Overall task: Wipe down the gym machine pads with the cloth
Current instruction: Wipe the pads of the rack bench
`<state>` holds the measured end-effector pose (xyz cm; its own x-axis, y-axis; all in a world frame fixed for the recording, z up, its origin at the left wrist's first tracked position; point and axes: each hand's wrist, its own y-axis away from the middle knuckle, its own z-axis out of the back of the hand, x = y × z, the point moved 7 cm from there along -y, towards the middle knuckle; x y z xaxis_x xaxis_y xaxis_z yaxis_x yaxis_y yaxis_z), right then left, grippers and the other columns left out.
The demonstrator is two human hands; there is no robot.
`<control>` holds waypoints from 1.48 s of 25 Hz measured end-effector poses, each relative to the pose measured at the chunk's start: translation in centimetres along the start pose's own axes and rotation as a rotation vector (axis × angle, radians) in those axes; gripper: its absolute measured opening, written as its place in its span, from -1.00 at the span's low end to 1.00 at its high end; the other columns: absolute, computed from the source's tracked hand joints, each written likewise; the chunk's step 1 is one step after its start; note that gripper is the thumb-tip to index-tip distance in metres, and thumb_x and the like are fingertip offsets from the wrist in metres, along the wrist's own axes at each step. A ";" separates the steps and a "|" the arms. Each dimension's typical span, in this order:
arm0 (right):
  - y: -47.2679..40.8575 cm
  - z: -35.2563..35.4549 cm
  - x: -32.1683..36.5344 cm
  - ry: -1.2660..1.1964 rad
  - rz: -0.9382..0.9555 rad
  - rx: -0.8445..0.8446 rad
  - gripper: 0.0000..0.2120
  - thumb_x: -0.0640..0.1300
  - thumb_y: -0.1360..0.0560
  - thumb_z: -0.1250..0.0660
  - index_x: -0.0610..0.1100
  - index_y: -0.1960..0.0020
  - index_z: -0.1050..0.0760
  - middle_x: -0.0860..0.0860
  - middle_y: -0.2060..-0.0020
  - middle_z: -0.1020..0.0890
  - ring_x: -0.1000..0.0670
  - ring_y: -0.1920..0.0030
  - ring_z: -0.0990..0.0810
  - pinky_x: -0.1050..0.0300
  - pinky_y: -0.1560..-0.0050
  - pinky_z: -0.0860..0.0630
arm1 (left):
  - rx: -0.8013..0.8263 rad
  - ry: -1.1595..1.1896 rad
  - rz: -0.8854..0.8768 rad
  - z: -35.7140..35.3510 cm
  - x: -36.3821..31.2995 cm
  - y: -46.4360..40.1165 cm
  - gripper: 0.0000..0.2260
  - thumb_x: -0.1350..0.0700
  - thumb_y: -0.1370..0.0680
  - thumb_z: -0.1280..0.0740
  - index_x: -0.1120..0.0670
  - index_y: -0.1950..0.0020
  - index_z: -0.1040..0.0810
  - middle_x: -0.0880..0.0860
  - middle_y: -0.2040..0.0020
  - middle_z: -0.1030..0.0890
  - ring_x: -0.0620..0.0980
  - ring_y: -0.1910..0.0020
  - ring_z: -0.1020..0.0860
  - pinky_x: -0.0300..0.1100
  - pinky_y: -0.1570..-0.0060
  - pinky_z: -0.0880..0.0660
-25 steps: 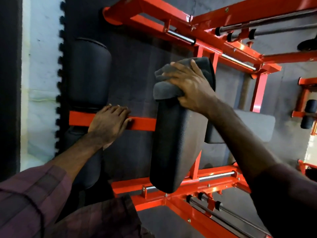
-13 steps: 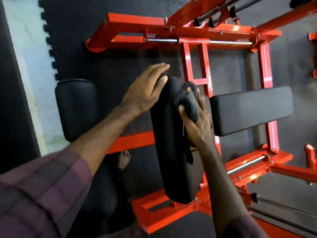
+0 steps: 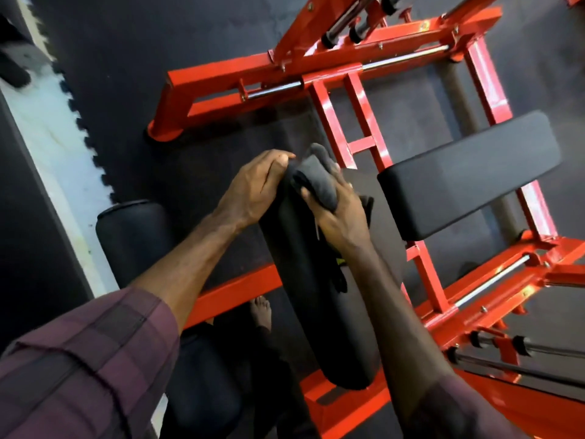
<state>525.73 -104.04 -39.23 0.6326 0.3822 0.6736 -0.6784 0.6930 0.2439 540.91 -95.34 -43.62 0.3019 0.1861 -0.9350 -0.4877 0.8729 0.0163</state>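
The fingertips of the left hand (image 3: 256,188) curl over the far end of the upright pad (image 3: 316,296) and are lost behind the bunched cloth (image 3: 316,182). The right hand (image 3: 340,213) covers the cloth's lower part, and how far its fingers wrap under cannot be told. The red frame (image 3: 364,68) runs out of the top and right edges. The roller pad (image 3: 133,239) is partly hidden behind the left forearm. A bare foot (image 3: 261,315) shows only its toes. The top left corner is blurred.
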 end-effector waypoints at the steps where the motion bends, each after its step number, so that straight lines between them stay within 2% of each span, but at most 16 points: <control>1: 0.4 -0.3 0.7 0.047 0.088 0.014 -0.37 0.13 -0.63 -0.39 0.08 -0.64 -0.30 0.06 -0.64 -0.27 -0.02 -0.66 -0.18 -0.23 -0.64 -0.18 | 0.014 0.019 0.000 -0.1 0.0 0.0 -0.66 0.02 -0.79 -0.10 0.10 -0.36 -0.61 0.02 -0.25 -0.66 -0.06 -0.27 -0.61 -0.03 -0.35 -0.50; 4: 3.7 0.1 -1.1 0.051 0.333 0.108 -0.34 -0.18 -0.60 -0.46 -0.07 -0.64 -0.30 0.03 -0.68 -0.19 -0.02 -0.70 -0.06 -0.24 -0.66 -0.06 | -0.002 0.028 0.032 0.1 0.2 0.0 -0.68 0.03 -0.79 -0.12 0.07 -0.34 -0.62 -0.03 -0.24 -0.66 -0.13 -0.27 -0.60 -0.08 -0.37 -0.49; 6: 3.1 1.7 -3.6 -0.064 0.275 0.061 -0.40 -0.14 -0.63 -0.44 0.10 -0.61 -0.34 0.09 -0.67 -0.21 -0.02 -0.69 -0.08 -0.28 -0.66 -0.07 | -0.028 -0.016 0.043 -0.1 0.3 -0.1 -0.67 0.01 -0.79 -0.11 0.06 -0.34 -0.62 -0.03 -0.25 -0.67 -0.12 -0.29 -0.60 -0.06 -0.38 -0.48; 8: 0.2 1.5 -4.3 -0.096 0.102 -0.001 -0.38 -0.03 -0.64 -0.43 0.29 -0.57 -0.25 0.20 -0.62 -0.22 -0.01 -0.68 -0.10 -0.26 -0.67 -0.05 | -0.061 -0.063 0.051 0.0 0.2 -0.3 -0.66 0.03 -0.79 -0.10 0.08 -0.32 -0.63 -0.01 -0.24 -0.67 -0.09 -0.27 -0.60 -0.03 -0.37 -0.49; 10: -1.3 1.0 -3.6 -0.070 0.096 0.007 -0.37 -0.03 -0.63 -0.43 0.17 -0.62 -0.27 0.16 -0.63 -0.23 -0.02 -0.69 -0.09 -0.24 -0.67 -0.04 | -0.082 -0.088 0.057 -0.4 -0.3 -0.3 -0.67 0.07 -0.78 -0.10 0.13 -0.29 -0.64 0.03 -0.21 -0.68 -0.06 -0.24 -0.62 -0.01 -0.35 -0.50; 12: 0.1 0.7 -3.5 -0.028 0.310 0.065 -0.34 -0.13 -0.59 -0.40 -0.03 -0.65 -0.29 0.02 -0.67 -0.23 -0.06 -0.70 -0.06 -0.27 -0.66 -0.04 | -0.118 -0.146 0.073 -0.3 -0.9 -0.1 -0.67 0.10 -0.77 -0.11 0.15 -0.27 -0.65 0.05 -0.19 -0.69 -0.03 -0.22 -0.62 0.01 -0.34 -0.50; 14: 3.1 1.6 -5.8 0.023 0.453 0.128 -0.29 -0.20 -0.54 -0.38 -0.09 -0.65 -0.27 -0.05 -0.68 -0.21 -0.09 -0.70 -0.04 -0.29 -0.66 -0.03 | -0.119 -0.212 0.090 -0.5 -1.4 -0.4 -0.68 0.11 -0.76 -0.13 0.15 -0.27 -0.66 0.05 -0.21 -0.67 -0.02 -0.24 -0.61 0.00 -0.37 -0.48; 16: 2.9 2.7 -8.2 0.013 0.353 0.107 -0.28 -0.19 -0.53 -0.36 -0.05 -0.66 -0.26 -0.01 -0.68 -0.19 -0.09 -0.70 -0.04 -0.35 -0.64 -0.05 | -0.107 -0.315 0.108 -1.1 -2.0 -0.7 -0.67 0.08 -0.76 -0.13 0.12 -0.30 -0.66 0.04 -0.23 -0.65 0.00 -0.25 -0.59 -0.02 -0.39 -0.45; 19: -1.1 1.7 -6.5 -0.031 0.126 0.090 -0.26 -0.13 -0.48 -0.31 -0.01 -0.66 -0.28 0.02 -0.68 -0.21 -0.13 -0.69 -0.07 -0.40 -0.62 -0.04 | -0.105 -0.443 0.108 -1.6 -2.7 -0.8 -0.67 0.08 -0.75 -0.12 0.13 -0.29 -0.65 0.08 -0.19 -0.64 0.07 -0.21 -0.58 0.00 -0.35 -0.43; 22: 0.9 0.8 -3.8 0.016 0.343 0.130 -0.25 -0.14 -0.46 -0.30 -0.06 -0.65 -0.29 -0.05 -0.68 -0.21 -0.18 -0.70 -0.05 -0.35 -0.64 -0.01 | -0.059 -0.486 0.117 -1.7 -2.8 -1.0 -0.62 0.06 -0.75 -0.08 0.18 -0.28 -0.64 0.14 -0.16 -0.64 0.13 -0.18 -0.58 0.10 -0.31 -0.45; 24: 5.4 1.2 -5.4 0.051 0.485 0.179 -0.26 -0.14 -0.47 -0.26 -0.08 -0.66 -0.27 -0.05 -0.69 -0.17 -0.15 -0.70 0.00 -0.30 -0.66 0.02 | -0.061 -0.474 0.134 -1.7 -3.0 -1.0 -0.63 0.07 -0.75 -0.08 0.17 -0.28 -0.64 0.13 -0.18 -0.64 0.12 -0.20 -0.58 0.11 -0.32 -0.45; 26: 5.7 2.2 -7.3 0.035 0.435 0.163 -0.26 -0.12 -0.48 -0.23 -0.05 -0.66 -0.26 -0.01 -0.69 -0.16 -0.12 -0.71 -0.01 -0.33 -0.65 -0.02 | -0.067 -0.465 0.140 -1.7 -2.9 -0.8 -0.64 0.07 -0.75 -0.09 0.16 -0.29 -0.64 0.11 -0.19 -0.64 0.10 -0.21 -0.58 0.12 -0.34 -0.45; 29: 2.0 1.2 -5.9 0.047 0.180 0.120 -0.27 -0.09 -0.48 -0.27 -0.01 -0.65 -0.28 -0.02 -0.68 -0.19 -0.14 -0.70 -0.06 -0.37 -0.62 -0.06 | -0.066 -0.443 0.138 -1.6 -2.3 -0.8 -0.63 0.03 -0.76 -0.08 0.14 -0.30 -0.64 0.09 -0.21 -0.63 0.06 -0.24 -0.58 0.10 -0.36 -0.45; 30: 2.0 0.9 -5.0 0.048 0.186 0.116 -0.26 -0.11 -0.46 -0.30 -0.02 -0.65 -0.29 -0.04 -0.68 -0.19 -0.17 -0.70 -0.06 -0.37 -0.62 -0.05 | -0.070 -0.434 0.137 -1.5 -2.2 -0.9 -0.63 0.04 -0.77 -0.09 0.13 -0.31 -0.64 0.09 -0.22 -0.63 0.05 -0.25 -0.58 0.09 -0.36 -0.46; 34: 11.0 2.2 -6.3 0.104 0.479 0.204 -0.16 -0.20 -0.37 -0.29 -0.06 -0.66 -0.27 -0.05 -0.69 -0.14 -0.17 -0.70 -0.01 -0.33 -0.65 -0.02 | -0.124 -0.420 0.107 -1.6 -2.8 -0.4 -0.69 0.10 -0.78 -0.12 0.15 -0.29 -0.63 0.08 -0.22 -0.62 0.05 -0.25 -0.59 0.10 -0.35 -0.47; 37: 10.8 3.1 -9.7 0.049 0.246 0.138 -0.24 -0.16 -0.44 -0.27 -0.02 -0.66 -0.28 0.01 -0.69 -0.16 -0.10 -0.70 -0.03 -0.39 -0.61 -0.09 | -0.128 -0.416 0.109 -1.7 -2.9 -0.4 -0.69 0.08 -0.78 -0.12 0.13 -0.28 -0.63 0.04 -0.20 -0.63 0.03 -0.24 -0.59 0.11 -0.33 -0.48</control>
<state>511.08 -102.17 -40.93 0.4572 0.5599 0.6910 -0.8562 0.4872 0.1718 538.83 -96.97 -41.47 0.5344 0.4622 -0.7077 -0.6245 0.7801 0.0379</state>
